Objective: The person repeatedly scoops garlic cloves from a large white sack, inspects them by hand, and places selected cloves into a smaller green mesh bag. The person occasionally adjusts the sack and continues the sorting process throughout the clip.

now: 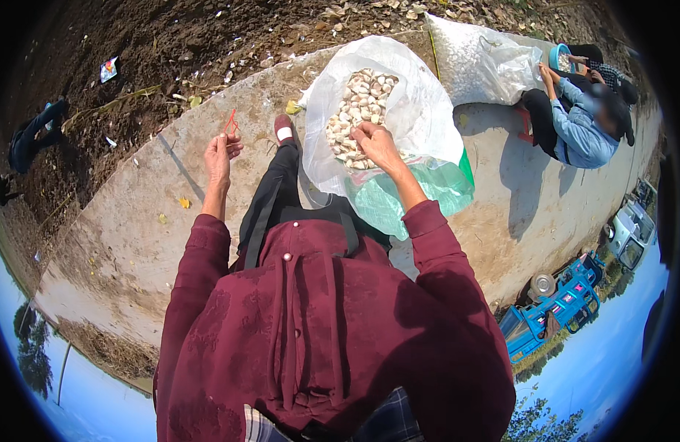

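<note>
A thin red string [231, 120] sticks up from my left hand [220, 157], pinched between thumb and fingers above the concrete. My right hand [377, 145] reaches into an open white woven sack [420, 102]. Its curled fingertips touch the heap of garlic cloves [367, 91] inside; whether they grip a clove is hidden. The sack stands in front of me with its mouth spread wide. Its near side is translucent green [381, 196].
A full, pale sack [472, 61] lies beside mine. Past it a person in a blue jacket [580, 124] sits on a red stool [524, 124], near a blue basin [561, 55]. Loose soil [168, 33] borders the concrete path [124, 221]. A blue three-wheeled vehicle [555, 309] is at the right.
</note>
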`<state>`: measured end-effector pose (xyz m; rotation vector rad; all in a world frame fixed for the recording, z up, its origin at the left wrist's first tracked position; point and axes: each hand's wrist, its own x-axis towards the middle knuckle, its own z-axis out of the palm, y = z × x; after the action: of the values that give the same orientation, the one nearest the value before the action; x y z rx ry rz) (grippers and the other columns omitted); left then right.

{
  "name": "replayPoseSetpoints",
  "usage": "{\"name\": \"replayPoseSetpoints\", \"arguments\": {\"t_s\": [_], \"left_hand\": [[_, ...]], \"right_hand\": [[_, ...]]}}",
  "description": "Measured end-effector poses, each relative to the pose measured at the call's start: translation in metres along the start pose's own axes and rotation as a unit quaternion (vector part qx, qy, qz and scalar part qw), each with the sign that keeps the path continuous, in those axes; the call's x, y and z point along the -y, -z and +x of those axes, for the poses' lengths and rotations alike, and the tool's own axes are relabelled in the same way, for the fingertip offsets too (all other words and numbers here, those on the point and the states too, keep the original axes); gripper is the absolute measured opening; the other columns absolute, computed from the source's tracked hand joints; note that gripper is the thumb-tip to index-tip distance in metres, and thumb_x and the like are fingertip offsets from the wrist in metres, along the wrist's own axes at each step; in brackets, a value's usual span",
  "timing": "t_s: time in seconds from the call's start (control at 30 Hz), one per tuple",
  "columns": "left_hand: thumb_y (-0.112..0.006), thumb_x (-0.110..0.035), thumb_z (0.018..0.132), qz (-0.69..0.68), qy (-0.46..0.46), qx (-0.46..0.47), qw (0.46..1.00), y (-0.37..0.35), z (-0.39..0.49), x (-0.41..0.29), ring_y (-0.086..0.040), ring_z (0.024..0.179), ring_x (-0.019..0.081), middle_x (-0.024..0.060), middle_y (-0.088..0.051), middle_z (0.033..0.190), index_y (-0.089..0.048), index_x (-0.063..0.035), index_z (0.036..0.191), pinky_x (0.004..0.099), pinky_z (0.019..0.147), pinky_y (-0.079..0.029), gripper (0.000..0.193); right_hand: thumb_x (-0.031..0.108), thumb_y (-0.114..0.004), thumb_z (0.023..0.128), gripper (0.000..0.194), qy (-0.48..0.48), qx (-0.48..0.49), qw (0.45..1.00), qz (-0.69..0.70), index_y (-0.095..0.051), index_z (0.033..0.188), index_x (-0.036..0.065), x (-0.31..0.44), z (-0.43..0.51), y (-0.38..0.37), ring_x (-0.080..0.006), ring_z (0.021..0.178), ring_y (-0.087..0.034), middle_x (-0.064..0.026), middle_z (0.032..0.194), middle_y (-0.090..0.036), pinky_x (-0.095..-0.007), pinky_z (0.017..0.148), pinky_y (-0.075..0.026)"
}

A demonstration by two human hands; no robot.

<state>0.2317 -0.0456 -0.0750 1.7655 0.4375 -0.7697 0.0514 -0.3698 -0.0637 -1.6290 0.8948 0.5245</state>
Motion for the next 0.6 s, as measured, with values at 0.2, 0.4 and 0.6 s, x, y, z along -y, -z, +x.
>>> {"name": "replayPoseSetpoints", "arguments": {"t_s": [0.2, 0.4, 0.6], "left_hand": [[-0.044, -0.01, 0.094, 0.076, 0.152, 0.019, 0.985, 0.01, -0.004, 0.034, -0.065, 0.083, 0.017, 0.0102, -0.059, 0.118, -0.054, 0.0008, 0.122, 0.0253, 0.066, -0.051, 0.031], [-0.047, -0.021, 0.097, 0.07, 0.163, 0.068, 0.982, 0.021, -0.012, 0.025, -0.064, 0.09, 0.0183, 0.0097, -0.062, 0.114, -0.054, -0.0008, 0.123, 0.0277, 0.076, -0.051, 0.034], [-0.053, -0.039, 0.094, 0.054, 0.079, 0.137, 0.986, -0.034, -0.043, -0.055, -0.063, 0.082, 0.0117, 0.0058, -0.067, 0.094, -0.063, -0.0012, 0.107, 0.025, 0.076, -0.048, 0.041]], "right_hand": [[0.034, -0.057, 0.088, 0.032, 0.018, 0.042, 0.996, -0.075, -0.065, 0.088, 0.002, -0.01, 0.0, -0.018, -0.0144, 0.063, -0.058, -0.0066, 0.07, -0.063, -0.0308, 0.061, -0.046], [0.036, -0.056, 0.084, 0.037, -0.018, 0.095, 0.992, -0.08, -0.066, 0.093, 0.002, -0.012, 0.019, -0.012, -0.0322, 0.088, -0.063, -0.0173, 0.092, -0.067, -0.0389, 0.08, -0.047], [0.034, -0.057, 0.085, 0.036, 0.043, -0.016, 0.988, -0.148, -0.066, 0.097, 0.001, -0.061, 0.088, 0.01, -0.0226, 0.081, -0.065, -0.0124, 0.088, -0.068, -0.0325, 0.074, -0.048]]}}
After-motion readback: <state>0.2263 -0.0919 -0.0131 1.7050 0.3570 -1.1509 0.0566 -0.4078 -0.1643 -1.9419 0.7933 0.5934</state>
